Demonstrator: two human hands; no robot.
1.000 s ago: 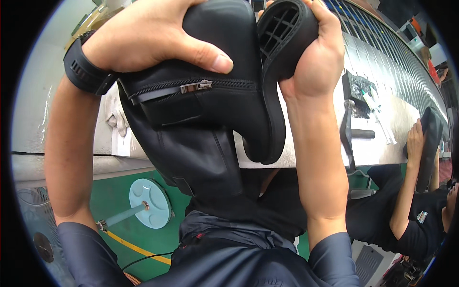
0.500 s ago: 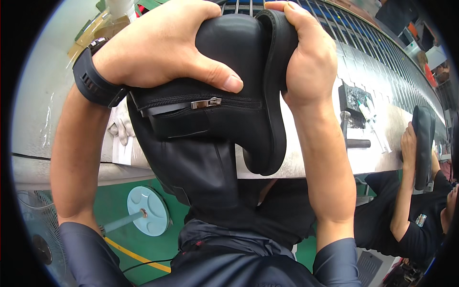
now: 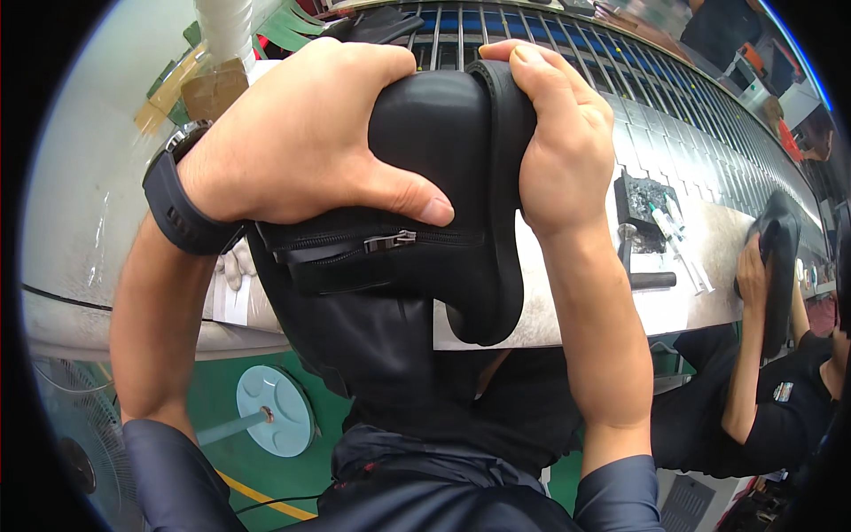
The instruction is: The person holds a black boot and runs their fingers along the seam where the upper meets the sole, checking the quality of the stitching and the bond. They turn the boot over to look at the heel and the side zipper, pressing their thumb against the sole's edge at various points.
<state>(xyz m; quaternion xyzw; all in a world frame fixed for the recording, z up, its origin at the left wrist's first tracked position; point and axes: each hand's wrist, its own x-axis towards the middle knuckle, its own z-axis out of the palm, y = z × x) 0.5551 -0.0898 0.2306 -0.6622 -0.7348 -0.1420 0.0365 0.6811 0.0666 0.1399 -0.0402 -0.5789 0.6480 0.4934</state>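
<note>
I hold a black ankle boot (image 3: 425,266) with a side zip up close in front of me, over the edge of a metal workbench (image 3: 133,293). My left hand (image 3: 301,142), with a black band on its wrist, is clamped over the boot's upper, thumb lying just above the zip pull. My right hand (image 3: 558,151) wraps around the thick black sole (image 3: 503,195) at the toe end, fingers curled over its edge. The boot lies on its side with the sole facing right.
A conveyor of grey slats (image 3: 674,115) runs along the back. A small black block with tools (image 3: 651,208) sits on the bench to the right. A co-worker's hand holds another black boot (image 3: 776,257) at far right. A pale round stool base (image 3: 275,412) stands on the green floor.
The boot has turned so its tread no longer faces me. My right hand has slid up around the sole's toe end, and both hands have pressed closer together.
</note>
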